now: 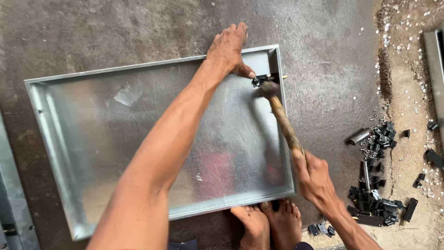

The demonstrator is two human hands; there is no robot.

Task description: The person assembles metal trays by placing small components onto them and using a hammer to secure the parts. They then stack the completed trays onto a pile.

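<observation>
Between both hands, hammer (283, 121) meets black fitting (262, 80).

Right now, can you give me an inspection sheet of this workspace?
Surface: dark concrete floor, sandy strip at right.
Job's things: tray of shiny sheet metal lies flat; black fitting at its right wall; hammer with wooden handle, head at the fitting.
Clutter: pile of black parts and pale rivets at right.
Grippers: left hand steadies the fitting; right hand grips the hammer.
Cables: nothing seen.
Surroundings: bare feet at the tray's near edge; metal frame at left.
</observation>
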